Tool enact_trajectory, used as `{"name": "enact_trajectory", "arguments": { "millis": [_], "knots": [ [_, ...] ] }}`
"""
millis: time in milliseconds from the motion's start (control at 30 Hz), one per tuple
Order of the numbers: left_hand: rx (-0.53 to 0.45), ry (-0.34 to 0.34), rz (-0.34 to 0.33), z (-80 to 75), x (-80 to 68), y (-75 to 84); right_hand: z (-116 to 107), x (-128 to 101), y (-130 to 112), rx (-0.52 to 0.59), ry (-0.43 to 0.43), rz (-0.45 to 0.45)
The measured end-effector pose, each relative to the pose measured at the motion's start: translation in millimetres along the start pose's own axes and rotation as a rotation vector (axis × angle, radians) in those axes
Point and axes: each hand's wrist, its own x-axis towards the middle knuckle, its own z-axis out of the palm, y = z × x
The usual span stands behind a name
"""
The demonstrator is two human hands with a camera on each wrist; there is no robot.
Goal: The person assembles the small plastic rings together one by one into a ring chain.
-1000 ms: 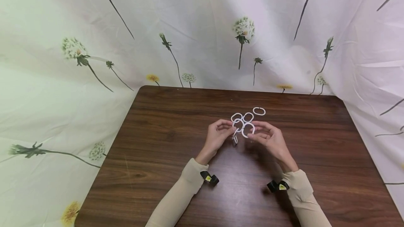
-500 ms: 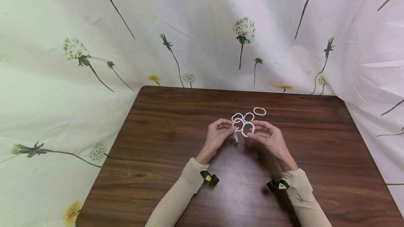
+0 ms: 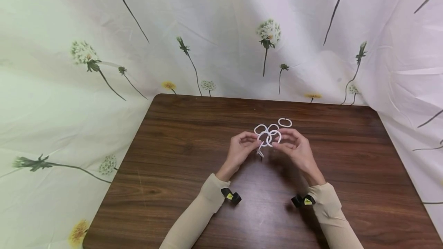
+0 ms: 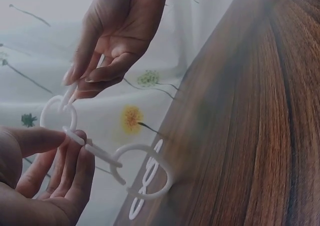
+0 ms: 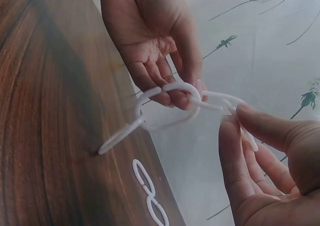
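My left hand pinches a white plastic chain link between thumb and fingers above the table. From it a short run of further white links dangles; one open C-shaped link hangs lowest in the left wrist view. My right hand pinches another white link by its edge. The two held links cross each other, and in the left wrist view the right hand's link passes through the ring by the left fingers. Part of each link is hidden behind fingertips.
Beyond the hands, white links lie in a row on the dark wood-grain table. A white cloth printed with dandelions hangs along the table's far edge and sides. Each wrist wears a small black camera.
My right hand has shifted slightly up and left. Its link, earlier beside and below the left hand's link, now overlaps it. The links on the table have stayed put.
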Motion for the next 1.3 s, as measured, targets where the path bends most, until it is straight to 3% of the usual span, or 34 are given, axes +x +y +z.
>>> {"name": "enact_trajectory", "arguments": {
  "millis": [233,733,1300],
  "knots": [
    [-0.009,-0.005,0.012,-2.2,-0.3,-0.8,-3,4,-6,0.051,0.055,-0.038],
    [0.017,-0.035,-0.027,-0.4,-1.4,-0.9,-3,8,-16,0.019,0.088,-0.053],
    [0.035,-0.07,0.028,0.8,-1.3,5.5,2,13,-31,-0.001,0.079,-0.114]
  ]
}}
